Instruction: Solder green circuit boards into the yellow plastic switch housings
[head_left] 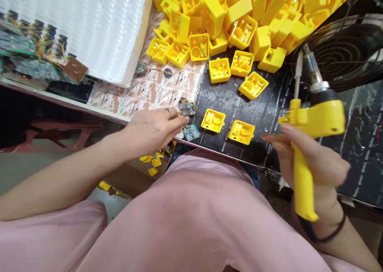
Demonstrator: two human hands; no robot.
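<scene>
My right hand [311,164] grips a yellow soldering gun [317,120] by its handle, tip pointing up and away. My left hand [152,128] reaches over the table's front edge, its fingertips on a small green circuit board [191,132] with wires; a second small board [187,108] lies just behind it. Two open yellow plastic housings [213,120] [241,132] sit on the black mat [263,104] between my hands.
A big heap of yellow housings [239,16] fills the back of the table. A white corrugated sheet [98,28] lies at left over circuit boards [26,52]. A black fan [344,52] stands at right. Yellow parts [152,160] lie under the table.
</scene>
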